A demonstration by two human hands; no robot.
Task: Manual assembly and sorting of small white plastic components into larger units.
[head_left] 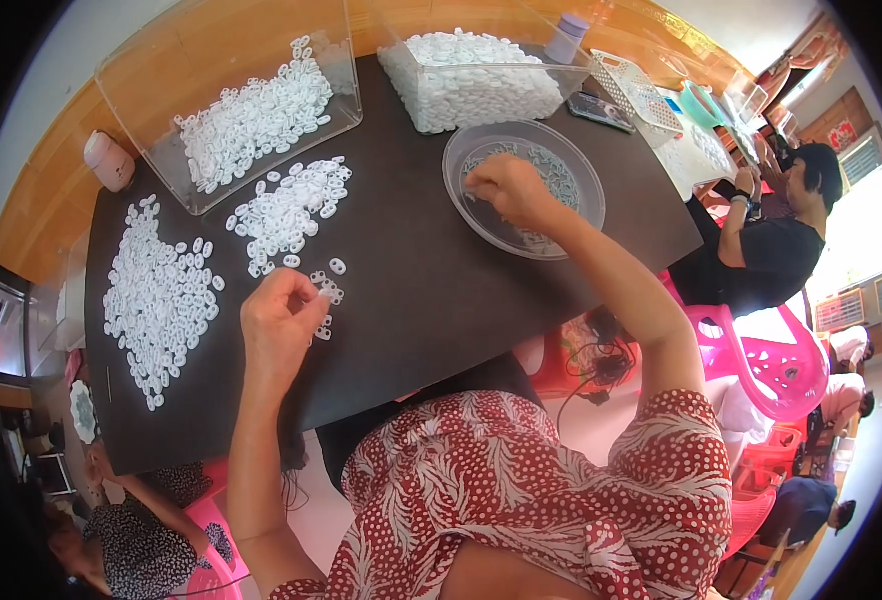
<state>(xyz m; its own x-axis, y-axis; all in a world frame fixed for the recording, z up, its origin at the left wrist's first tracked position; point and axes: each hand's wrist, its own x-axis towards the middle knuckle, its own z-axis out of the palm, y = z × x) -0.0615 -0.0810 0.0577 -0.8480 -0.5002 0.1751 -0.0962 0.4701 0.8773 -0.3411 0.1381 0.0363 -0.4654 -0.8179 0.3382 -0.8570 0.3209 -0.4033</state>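
Observation:
My left hand (283,325) is closed in a pinch around a small white plastic piece, mostly hidden by the fingers. Beside its fingertips lie a few flat white pieces with holes (323,328) and one loose white oval piece (338,266). Just beyond it is a small heap of white two-hole oval pieces (286,215). My right hand (511,190) hovers at the left part of a round clear tray (454,215), its fingers drawn together. Tiny greyish pieces (556,180) are scattered in that tray. Whatever the right fingers hold is too small to make out.
A larger heap of white oval pieces (161,300) spreads at the left. Two clear bins, one left (351,100) and one right (571,85), stand at the back. A phone (601,112) lies right of the tray. A person (776,230) sits at the right.

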